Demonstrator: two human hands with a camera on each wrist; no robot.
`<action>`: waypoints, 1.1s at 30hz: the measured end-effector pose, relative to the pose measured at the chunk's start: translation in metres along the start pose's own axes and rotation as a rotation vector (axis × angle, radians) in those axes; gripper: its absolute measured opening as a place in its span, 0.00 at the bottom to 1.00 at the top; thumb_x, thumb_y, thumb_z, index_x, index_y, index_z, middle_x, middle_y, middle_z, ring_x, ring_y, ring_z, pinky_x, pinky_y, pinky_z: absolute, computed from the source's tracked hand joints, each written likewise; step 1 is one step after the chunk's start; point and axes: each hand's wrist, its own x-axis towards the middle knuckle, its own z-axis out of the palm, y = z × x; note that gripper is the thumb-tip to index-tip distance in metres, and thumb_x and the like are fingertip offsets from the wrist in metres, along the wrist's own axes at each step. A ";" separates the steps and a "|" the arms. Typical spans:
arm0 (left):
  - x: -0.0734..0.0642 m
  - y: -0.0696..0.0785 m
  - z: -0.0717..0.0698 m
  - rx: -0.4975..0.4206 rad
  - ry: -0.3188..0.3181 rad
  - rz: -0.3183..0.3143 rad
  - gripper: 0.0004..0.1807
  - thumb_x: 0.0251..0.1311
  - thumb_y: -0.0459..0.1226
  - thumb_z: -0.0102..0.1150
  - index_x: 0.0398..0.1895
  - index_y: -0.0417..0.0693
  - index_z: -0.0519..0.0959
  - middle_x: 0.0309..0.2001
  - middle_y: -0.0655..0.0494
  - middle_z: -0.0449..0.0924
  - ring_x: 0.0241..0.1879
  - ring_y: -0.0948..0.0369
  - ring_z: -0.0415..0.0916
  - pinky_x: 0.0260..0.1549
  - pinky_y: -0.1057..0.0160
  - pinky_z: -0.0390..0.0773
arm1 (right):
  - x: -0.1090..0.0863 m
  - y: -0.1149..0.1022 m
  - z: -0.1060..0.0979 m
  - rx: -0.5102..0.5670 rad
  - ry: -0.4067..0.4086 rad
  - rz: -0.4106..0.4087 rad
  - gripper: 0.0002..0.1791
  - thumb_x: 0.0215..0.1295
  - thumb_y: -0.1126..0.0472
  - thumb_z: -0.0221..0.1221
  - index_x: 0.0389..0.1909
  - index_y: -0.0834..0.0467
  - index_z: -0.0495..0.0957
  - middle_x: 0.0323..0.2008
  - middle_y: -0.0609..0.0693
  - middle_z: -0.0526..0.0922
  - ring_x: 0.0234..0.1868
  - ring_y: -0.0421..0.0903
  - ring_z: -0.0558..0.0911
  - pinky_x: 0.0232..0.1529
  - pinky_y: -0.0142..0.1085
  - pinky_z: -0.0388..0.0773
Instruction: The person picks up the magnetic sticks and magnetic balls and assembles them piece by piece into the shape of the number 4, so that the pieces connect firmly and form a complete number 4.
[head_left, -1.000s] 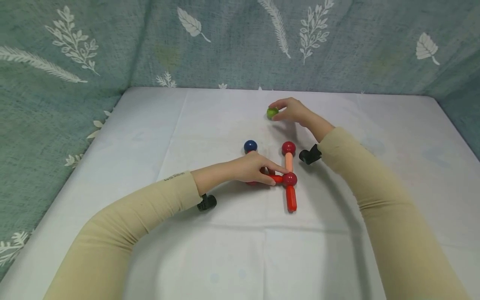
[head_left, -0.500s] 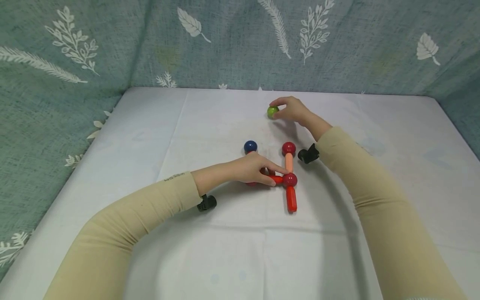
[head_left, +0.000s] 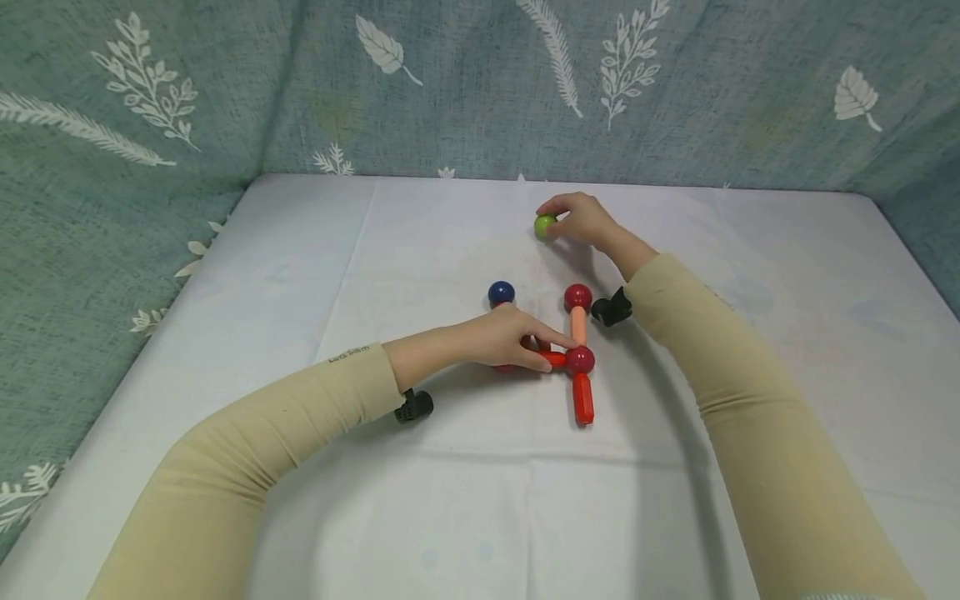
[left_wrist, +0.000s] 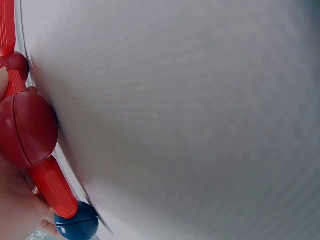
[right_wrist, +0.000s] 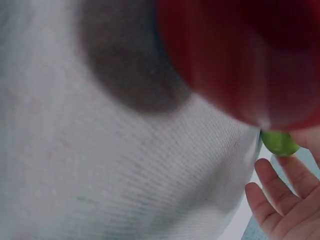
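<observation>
On the white tablecloth lies a ball-and-stick construction of dark red balls, red rods and a peach rod (head_left: 578,326). My left hand (head_left: 495,335) pinches a red rod (head_left: 555,359) beside the junction ball (head_left: 580,360), covering part of the construction. Another red rod (head_left: 582,398) points toward me; a red ball (head_left: 577,297) tops the peach rod. Past my left hand shows a blue ball (head_left: 501,292), joined to a rod (left_wrist: 54,187) in the left wrist view. Farther back, my right hand (head_left: 585,222) holds a green ball (head_left: 543,227) between thumb and fingers, other fingers spread.
A white cloth (head_left: 465,500) covers the table. Green leaf-patterned fabric (head_left: 465,92) rises behind its back edge and along the left. Black wrist cameras (head_left: 415,406) hang beneath both sleeves; the right one is close to the far red ball.
My right forearm and its wrist camera have shifted slightly left, toward the far red ball. The green ball stays at nearly the same spot. My left hand and the construction have not moved.
</observation>
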 end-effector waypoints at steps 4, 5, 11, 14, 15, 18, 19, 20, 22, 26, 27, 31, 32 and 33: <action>0.000 0.001 0.000 0.003 0.000 -0.004 0.25 0.55 0.41 0.62 0.59 0.61 0.72 0.37 0.60 0.80 0.32 0.65 0.73 0.27 0.72 0.71 | -0.001 0.000 0.001 0.005 0.022 0.000 0.20 0.60 0.64 0.58 0.54 0.58 0.73 0.54 0.56 0.74 0.57 0.51 0.69 0.59 0.45 0.62; 0.000 0.001 0.000 0.004 0.001 -0.004 0.25 0.55 0.41 0.62 0.59 0.61 0.72 0.37 0.60 0.80 0.32 0.65 0.73 0.27 0.72 0.71 | -0.002 0.000 0.002 0.005 0.026 -0.001 0.20 0.60 0.64 0.58 0.54 0.58 0.74 0.54 0.57 0.74 0.56 0.51 0.69 0.59 0.45 0.62; 0.000 0.002 -0.001 -0.001 -0.002 -0.010 0.25 0.55 0.41 0.62 0.59 0.61 0.72 0.38 0.59 0.80 0.33 0.65 0.73 0.28 0.72 0.72 | -0.006 -0.001 -0.001 0.067 0.044 0.004 0.20 0.60 0.64 0.57 0.55 0.58 0.73 0.55 0.56 0.73 0.56 0.51 0.70 0.55 0.43 0.67; 0.000 0.002 -0.001 -0.005 -0.005 -0.018 0.25 0.55 0.42 0.62 0.59 0.62 0.72 0.38 0.60 0.80 0.33 0.65 0.73 0.28 0.72 0.72 | -0.012 -0.002 -0.004 0.105 0.035 0.016 0.21 0.61 0.62 0.57 0.57 0.58 0.72 0.57 0.56 0.71 0.57 0.51 0.69 0.55 0.43 0.68; 0.000 0.002 0.000 -0.007 -0.006 -0.021 0.25 0.55 0.42 0.62 0.59 0.62 0.72 0.38 0.60 0.80 0.33 0.65 0.73 0.28 0.72 0.72 | -0.015 -0.002 -0.006 0.115 0.032 0.017 0.22 0.61 0.62 0.57 0.57 0.58 0.71 0.57 0.56 0.71 0.57 0.51 0.69 0.55 0.43 0.68; 0.001 0.001 0.000 -0.007 -0.009 -0.028 0.25 0.55 0.42 0.62 0.59 0.63 0.72 0.38 0.60 0.79 0.33 0.65 0.73 0.28 0.72 0.72 | -0.028 -0.003 -0.011 0.168 0.022 0.012 0.23 0.61 0.59 0.58 0.58 0.58 0.70 0.57 0.56 0.71 0.56 0.50 0.69 0.55 0.43 0.68; 0.001 0.001 0.000 -0.005 -0.010 -0.029 0.25 0.55 0.42 0.62 0.59 0.63 0.72 0.38 0.60 0.79 0.33 0.65 0.73 0.29 0.72 0.72 | -0.035 -0.003 -0.012 0.183 0.021 0.007 0.24 0.61 0.59 0.58 0.58 0.58 0.70 0.56 0.56 0.71 0.55 0.51 0.70 0.55 0.43 0.68; 0.001 0.001 0.000 -0.006 -0.011 -0.030 0.25 0.55 0.42 0.62 0.59 0.63 0.72 0.38 0.60 0.79 0.33 0.65 0.73 0.29 0.72 0.72 | -0.042 -0.003 -0.014 0.200 0.020 0.006 0.24 0.61 0.59 0.58 0.58 0.58 0.70 0.56 0.56 0.71 0.54 0.50 0.70 0.55 0.43 0.68; 0.002 0.002 0.000 -0.008 -0.015 -0.029 0.25 0.55 0.42 0.61 0.59 0.63 0.72 0.38 0.60 0.79 0.33 0.65 0.73 0.29 0.72 0.72 | -0.057 -0.005 -0.015 0.223 0.016 -0.002 0.23 0.60 0.59 0.58 0.57 0.59 0.70 0.55 0.56 0.72 0.53 0.50 0.72 0.55 0.43 0.69; 0.001 0.001 0.000 -0.016 -0.011 -0.015 0.25 0.55 0.41 0.61 0.59 0.62 0.72 0.37 0.60 0.80 0.33 0.65 0.73 0.29 0.71 0.73 | -0.090 -0.006 -0.016 0.233 0.007 -0.027 0.22 0.60 0.60 0.59 0.56 0.59 0.71 0.52 0.56 0.74 0.50 0.49 0.74 0.52 0.41 0.72; 0.001 0.001 0.000 -0.018 -0.009 -0.012 0.25 0.55 0.41 0.62 0.59 0.62 0.72 0.37 0.60 0.80 0.33 0.65 0.73 0.29 0.71 0.73 | -0.098 -0.006 -0.016 0.234 0.012 -0.040 0.22 0.60 0.60 0.59 0.55 0.59 0.71 0.51 0.57 0.75 0.49 0.48 0.75 0.51 0.40 0.73; 0.000 0.000 -0.001 -0.024 -0.002 -0.003 0.25 0.55 0.41 0.62 0.58 0.61 0.73 0.37 0.59 0.80 0.32 0.65 0.73 0.29 0.72 0.73 | -0.131 -0.005 -0.013 0.226 0.053 -0.105 0.21 0.60 0.62 0.59 0.54 0.61 0.72 0.47 0.58 0.78 0.44 0.46 0.77 0.42 0.29 0.76; 0.000 0.001 -0.001 -0.025 -0.001 0.001 0.25 0.55 0.41 0.62 0.58 0.60 0.73 0.38 0.59 0.80 0.32 0.65 0.73 0.29 0.72 0.73 | -0.140 -0.004 -0.012 0.216 0.065 -0.127 0.21 0.59 0.62 0.59 0.54 0.62 0.72 0.46 0.58 0.78 0.43 0.47 0.78 0.40 0.27 0.76; 0.000 0.001 -0.001 -0.024 -0.001 0.004 0.25 0.55 0.41 0.62 0.58 0.60 0.73 0.38 0.58 0.80 0.32 0.65 0.73 0.29 0.71 0.73 | -0.149 -0.004 -0.011 0.205 0.074 -0.145 0.21 0.59 0.63 0.59 0.53 0.63 0.72 0.46 0.58 0.78 0.42 0.47 0.78 0.39 0.26 0.75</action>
